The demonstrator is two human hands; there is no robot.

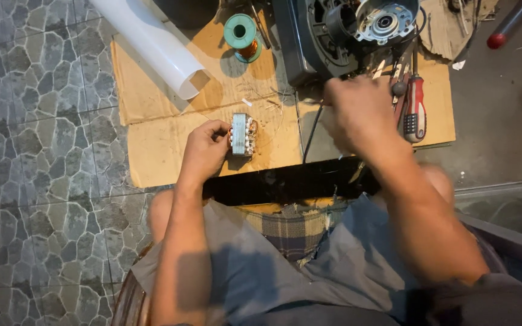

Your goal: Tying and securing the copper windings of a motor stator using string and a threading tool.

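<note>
Cardboard sheet (152, 151) on tiled floor; left hand (203, 151) grips a small wound stator core (243, 134) standing on the cardboard; right hand (360, 115), motion-blurred, grip indeterminable, beside a red-handled screwdriver (414, 108); motor housing (357, 30) behind.

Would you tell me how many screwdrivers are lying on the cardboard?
1 clearly: the red-handled screwdriver lies right of the blurred right hand. More tools beside it may be hidden by that hand.

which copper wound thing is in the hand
The small stator, gripped by the left hand on the cardboard. The green-flanged wire spool lies untouched farther away.
</note>
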